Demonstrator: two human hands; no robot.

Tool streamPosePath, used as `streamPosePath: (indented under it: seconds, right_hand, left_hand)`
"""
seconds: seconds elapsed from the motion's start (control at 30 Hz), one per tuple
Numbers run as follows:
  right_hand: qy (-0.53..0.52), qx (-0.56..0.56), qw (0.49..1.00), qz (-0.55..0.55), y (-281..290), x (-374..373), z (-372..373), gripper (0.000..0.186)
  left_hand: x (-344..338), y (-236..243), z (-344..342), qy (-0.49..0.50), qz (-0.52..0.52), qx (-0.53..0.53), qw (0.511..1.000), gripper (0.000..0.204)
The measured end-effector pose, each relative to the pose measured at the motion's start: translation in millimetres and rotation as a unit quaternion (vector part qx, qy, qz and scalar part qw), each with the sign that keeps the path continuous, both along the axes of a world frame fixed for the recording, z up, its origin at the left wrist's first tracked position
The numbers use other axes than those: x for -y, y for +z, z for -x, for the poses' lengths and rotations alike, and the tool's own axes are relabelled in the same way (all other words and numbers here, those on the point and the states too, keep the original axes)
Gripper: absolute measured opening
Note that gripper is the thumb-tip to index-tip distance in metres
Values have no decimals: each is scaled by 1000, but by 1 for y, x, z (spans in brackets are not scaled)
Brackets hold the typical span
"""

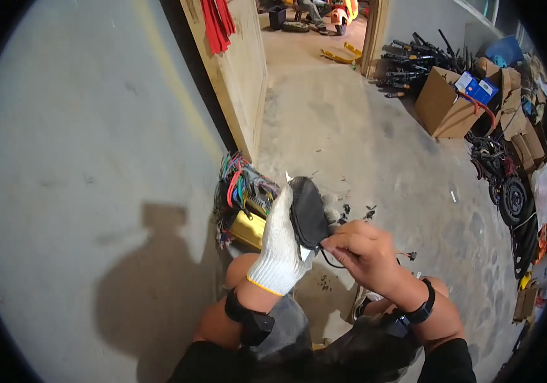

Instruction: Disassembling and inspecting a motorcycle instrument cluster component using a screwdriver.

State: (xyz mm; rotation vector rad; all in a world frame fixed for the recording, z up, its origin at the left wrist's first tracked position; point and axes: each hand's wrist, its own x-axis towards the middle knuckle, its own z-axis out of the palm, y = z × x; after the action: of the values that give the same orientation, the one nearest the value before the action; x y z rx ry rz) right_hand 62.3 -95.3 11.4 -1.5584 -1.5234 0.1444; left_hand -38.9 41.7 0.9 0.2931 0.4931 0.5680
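My left hand (280, 246), in a white knit glove with a yellow cuff edge, grips a black, rounded, elongated part (308, 214) in front of my lap. Its exact kind does not show. White bits stick out at its top and lower edge. My bare right hand (364, 250) pinches at the lower right edge of this part, fingertips closed together. A thin black cable (332, 260) loops down beside those fingertips. Whether they hold the cable or the part's edge is too small to make out.
Left of my glove, a bundle of coloured wires (238, 185) lies by a yellow case (246, 228). Black scraps (345, 214) litter the floor. At right stand a cardboard box (446, 105), black tubular parts (417, 60) and a wheel (513, 198). A door (238, 70) opens ahead; a person sits beyond.
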Motion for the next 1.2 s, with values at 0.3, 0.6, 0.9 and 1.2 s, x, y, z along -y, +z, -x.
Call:
streamPosePath:
  seconds: [0.3,0.6,0.9,1.2]
  right_hand:
    - [6,33,999,-22,-1,-1,2,18]
    - [-5,33,999,-38,-4,-2,4,19]
    - [18,107,990,-90,-7,-3,-2,20]
    - [-5,123,987,-100,-4,1,-3,20]
  left_hand:
    - [-3,-4,4,-60,62,55,995,33]
    - [-9,-15,4,-65,46,32,996,48]
    - [-17,-35,10,-75,50,57,994,51]
    - [-4,-13,6,-65,30,46,996,45]
